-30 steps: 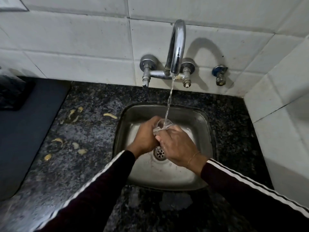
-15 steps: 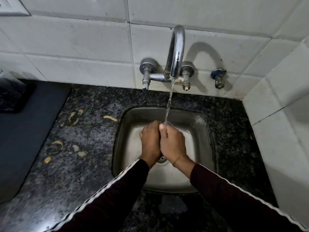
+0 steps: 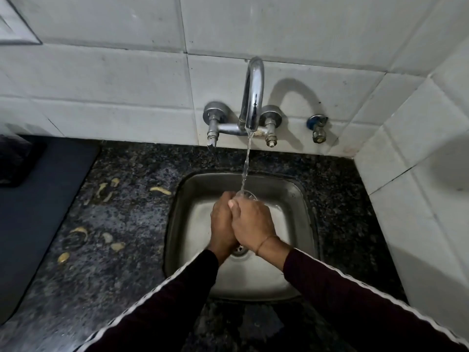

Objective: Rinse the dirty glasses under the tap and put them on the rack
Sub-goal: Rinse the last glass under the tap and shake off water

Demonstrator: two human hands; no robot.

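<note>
While one tap (image 3: 251, 97) runs, two hands (image 3: 223, 222) (image 3: 253, 222) hold one glass (image 3: 247, 194).

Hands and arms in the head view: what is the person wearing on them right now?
Both arms are in dark maroon long sleeves, the left sleeve and the right sleeve, each with a white stripe along its outer seam. The left hand and right hand are bare, with no gloves. A thin band circles the right wrist. No rings or watch can be made out.
</note>
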